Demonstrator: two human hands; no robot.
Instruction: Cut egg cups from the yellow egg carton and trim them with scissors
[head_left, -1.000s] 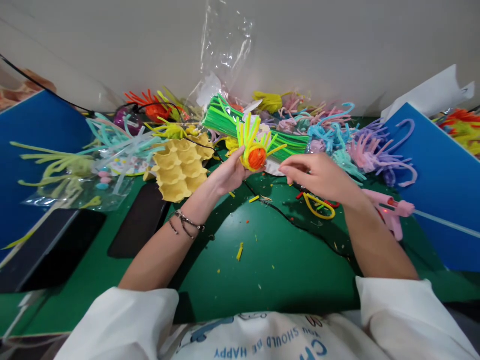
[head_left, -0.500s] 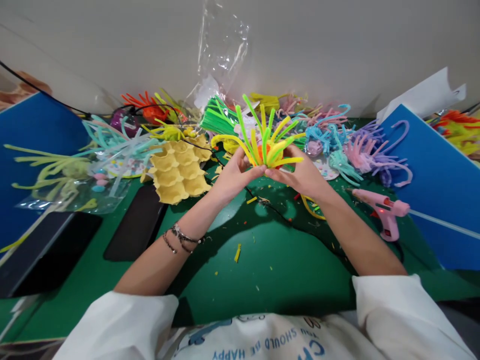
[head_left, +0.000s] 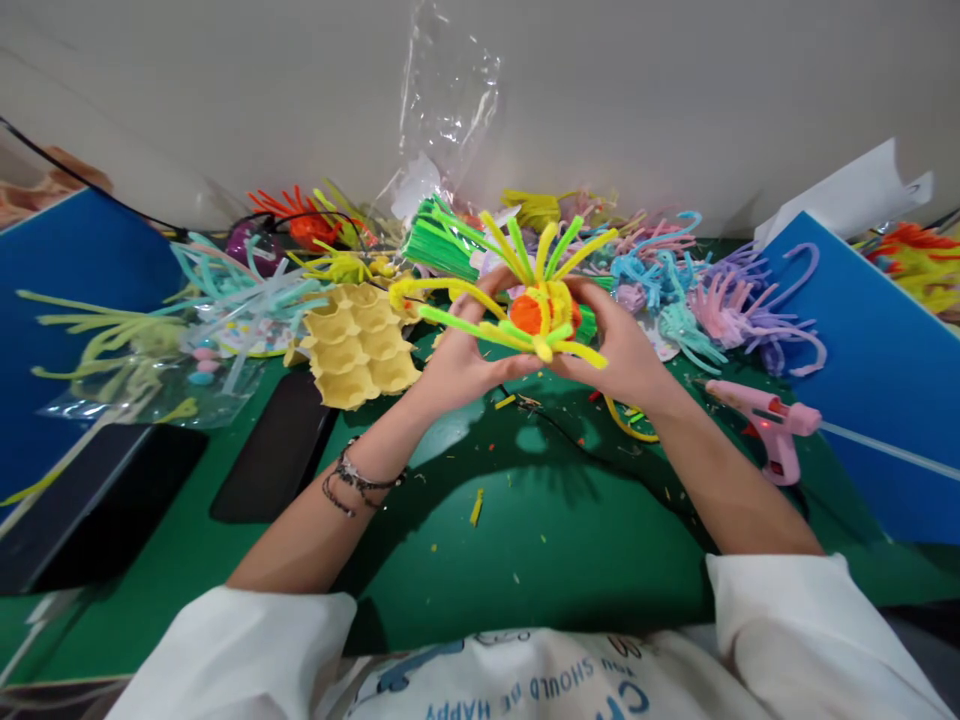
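Between both hands, above the green table, is a pipe-cleaner figure (head_left: 531, 318) with an orange round middle and yellow and bright green stems fanning outward. My left hand (head_left: 466, 352) grips it from the left, thumb below and fingers curled behind it. On the other side my right hand (head_left: 611, 345) holds it the same way, its thumb meeting the left thumb under the figure. The stems cover part of the left fingers. Behind the figure lies a bundle of green pipe cleaners (head_left: 439, 240).
A yellow egg carton (head_left: 360, 345) and a black phone (head_left: 274, 450) lie to the left, with a dark box-like object (head_left: 97, 505) beyond. At right rests a pink glue gun (head_left: 772, 420) beside a blue panel (head_left: 877, 400). Pastel pipe-cleaner pieces (head_left: 724, 305) line the back.
The figure has tipped in my hands, so its orange middle now shows and its stems spread both up and toward me. Both hands have opened slightly wider around it.
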